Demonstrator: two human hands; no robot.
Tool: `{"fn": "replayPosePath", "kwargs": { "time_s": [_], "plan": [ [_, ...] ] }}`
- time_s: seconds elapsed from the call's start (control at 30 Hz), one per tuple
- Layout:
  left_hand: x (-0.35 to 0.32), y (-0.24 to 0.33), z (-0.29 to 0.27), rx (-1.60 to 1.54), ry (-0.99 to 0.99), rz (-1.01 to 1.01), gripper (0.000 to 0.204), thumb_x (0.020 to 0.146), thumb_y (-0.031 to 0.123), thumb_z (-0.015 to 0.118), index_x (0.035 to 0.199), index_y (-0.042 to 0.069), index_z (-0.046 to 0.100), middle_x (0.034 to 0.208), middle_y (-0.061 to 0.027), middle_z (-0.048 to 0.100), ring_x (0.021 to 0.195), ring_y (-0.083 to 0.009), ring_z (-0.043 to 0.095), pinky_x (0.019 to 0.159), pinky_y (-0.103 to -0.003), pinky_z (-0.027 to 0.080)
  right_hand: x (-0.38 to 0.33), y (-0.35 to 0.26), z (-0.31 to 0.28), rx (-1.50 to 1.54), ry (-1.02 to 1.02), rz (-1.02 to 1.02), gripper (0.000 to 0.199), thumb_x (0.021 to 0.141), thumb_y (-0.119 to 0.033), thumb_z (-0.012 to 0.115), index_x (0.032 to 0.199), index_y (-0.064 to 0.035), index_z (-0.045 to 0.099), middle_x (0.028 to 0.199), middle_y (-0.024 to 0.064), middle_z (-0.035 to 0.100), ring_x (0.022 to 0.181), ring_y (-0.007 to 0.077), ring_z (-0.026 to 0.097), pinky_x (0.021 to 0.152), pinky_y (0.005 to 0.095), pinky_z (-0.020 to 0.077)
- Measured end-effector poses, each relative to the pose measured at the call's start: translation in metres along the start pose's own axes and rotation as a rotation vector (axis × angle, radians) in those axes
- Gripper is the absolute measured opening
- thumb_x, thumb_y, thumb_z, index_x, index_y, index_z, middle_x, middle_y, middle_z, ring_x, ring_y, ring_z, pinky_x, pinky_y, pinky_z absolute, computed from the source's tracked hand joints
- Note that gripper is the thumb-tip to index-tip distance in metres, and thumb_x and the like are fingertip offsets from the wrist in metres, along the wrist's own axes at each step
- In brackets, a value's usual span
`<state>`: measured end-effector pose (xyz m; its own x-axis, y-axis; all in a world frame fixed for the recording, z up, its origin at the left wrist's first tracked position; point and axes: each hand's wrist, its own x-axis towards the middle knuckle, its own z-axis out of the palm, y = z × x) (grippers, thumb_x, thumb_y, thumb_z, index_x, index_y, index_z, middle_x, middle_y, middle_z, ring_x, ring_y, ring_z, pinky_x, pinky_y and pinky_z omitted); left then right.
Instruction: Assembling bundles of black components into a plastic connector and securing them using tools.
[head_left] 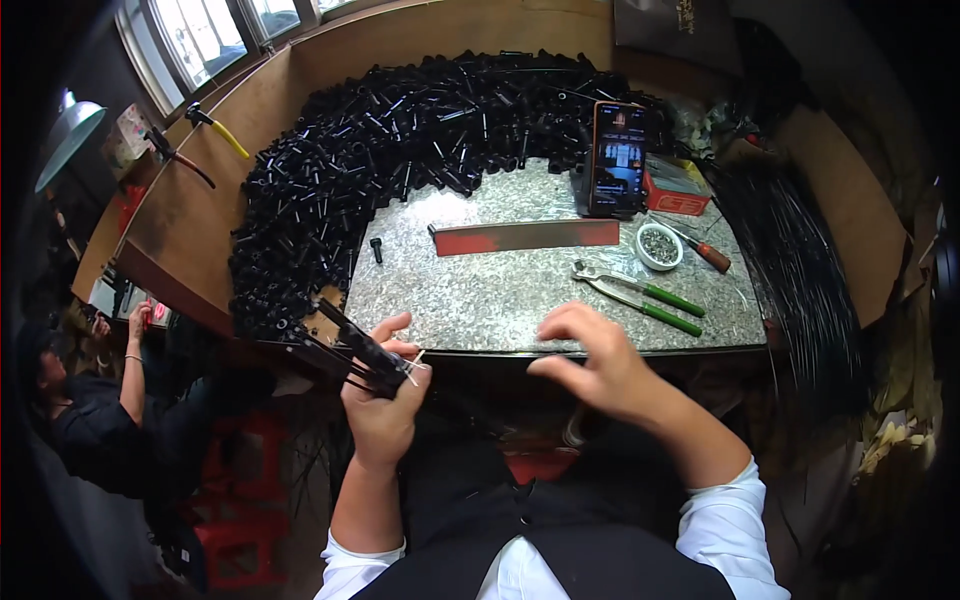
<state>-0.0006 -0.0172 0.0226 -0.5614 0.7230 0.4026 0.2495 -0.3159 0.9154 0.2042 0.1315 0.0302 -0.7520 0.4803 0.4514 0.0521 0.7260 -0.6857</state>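
Note:
My left hand (385,415) is closed around a bundle of thin black rods (345,340) at the table's front edge. The bundle slants up and to the left, and a thin pale wire or strip (413,370) crosses its end by my thumb. My right hand (600,365) hovers just right of centre at the same edge, thumb and fingers curved apart with nothing visible between them. Nearest to it on the speckled tabletop (480,300) lie end-cutting pliers (655,305) with green handles. One small black tubular part (376,250) sits apart at the left.
A large heap of black tubular parts (400,120) lines the back and left. A red-and-grey flat bar (530,237), white bowl of small metal bits (658,246), screwdriver (712,256), phone (617,160) and red box (677,188) lie right. Long black rods (805,270) hang right. Another person (100,420) sits left.

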Motion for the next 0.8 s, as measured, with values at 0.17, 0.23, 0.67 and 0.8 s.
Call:
{"fn": "replayPosePath", "kwargs": {
  "time_s": [0.17, 0.23, 0.67, 0.8],
  "plan": [
    [0.009, -0.014, -0.009, -0.368, -0.119, 0.015, 0.012, 0.083, 0.000, 0.062, 0.093, 0.000, 0.057, 0.103, -0.0176, 0.062, 0.079, -0.0144, 0.059, 0.076, -0.027, 0.045, -0.030, 0.041, -0.071, -0.639, 0.150, 0.174, 0.022, 0.076, -0.009, 0.070, 0.087, 0.0008, 0.054, 0.092, 0.0149, 0.057, 0.088, 0.0319, 0.057, 0.074, 0.0378, 0.0466],
    [0.007, -0.008, 0.004, -0.437, -0.131, -0.037, 0.011, 0.084, 0.000, 0.060, 0.094, 0.001, 0.054, 0.095, -0.0166, 0.062, 0.073, -0.0139, 0.058, 0.073, -0.027, 0.046, -0.040, 0.053, -0.082, -0.708, 0.097, 0.248, 0.023, 0.077, -0.014, 0.070, 0.085, 0.0004, 0.053, 0.093, 0.0154, 0.057, 0.089, 0.0332, 0.056, 0.075, 0.0402, 0.0462],
    [-0.008, -0.007, 0.015, -0.436, -0.210, -0.095, 0.009, 0.094, 0.007, 0.051, 0.091, 0.007, 0.043, 0.061, -0.0056, 0.046, 0.045, -0.0092, 0.039, 0.044, -0.024, 0.037, -0.037, 0.056, -0.051, -0.807, 0.046, 0.181, 0.018, 0.085, -0.014, 0.061, 0.084, -0.0006, 0.049, 0.096, 0.0177, 0.055, 0.085, 0.0347, 0.055, 0.073, 0.0421, 0.0455],
    [-0.004, -0.014, 0.015, -0.436, -0.279, -0.076, 0.011, 0.092, 0.003, 0.052, 0.090, 0.009, 0.043, 0.067, -0.0071, 0.050, 0.059, -0.0139, 0.051, 0.060, -0.029, 0.045, -0.033, 0.018, -0.039, -0.361, 0.195, 0.221, 0.018, 0.086, -0.013, 0.062, 0.083, -0.0018, 0.048, 0.090, 0.0159, 0.058, 0.074, 0.0299, 0.058, 0.066, 0.0357, 0.0456]
  ]
}}
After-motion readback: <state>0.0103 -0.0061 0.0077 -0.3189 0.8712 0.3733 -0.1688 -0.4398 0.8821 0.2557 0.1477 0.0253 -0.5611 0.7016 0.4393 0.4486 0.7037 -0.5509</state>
